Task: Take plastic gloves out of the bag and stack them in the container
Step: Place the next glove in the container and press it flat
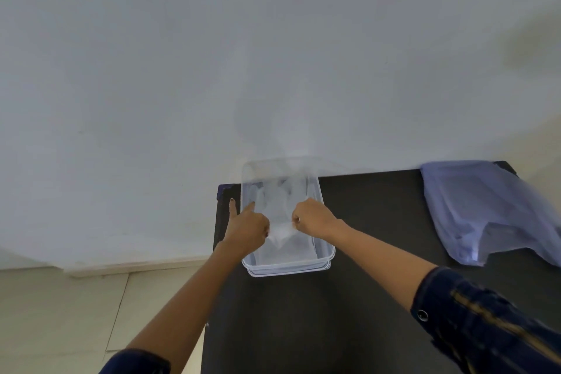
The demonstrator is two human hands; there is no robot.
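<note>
A clear plastic container (324, 255) stands at the back left of a black table. Thin, see-through plastic gloves (280, 200) lie inside it, hard to tell apart. Both hands are over the container. My left hand (247, 229) pinches the near edge of the top glove, with two fingers stretched toward the container's left wall. My right hand (312, 215) is closed on the same glove edge from the right. A pale blue plastic bag (482, 209) lies crumpled at the back right of the table, apart from both hands.
The black table (364, 297) stands against a plain white wall. Its left edge runs close beside the container, with light floor tiles (76, 313) below. Bare tabletop lies between the container and the bag.
</note>
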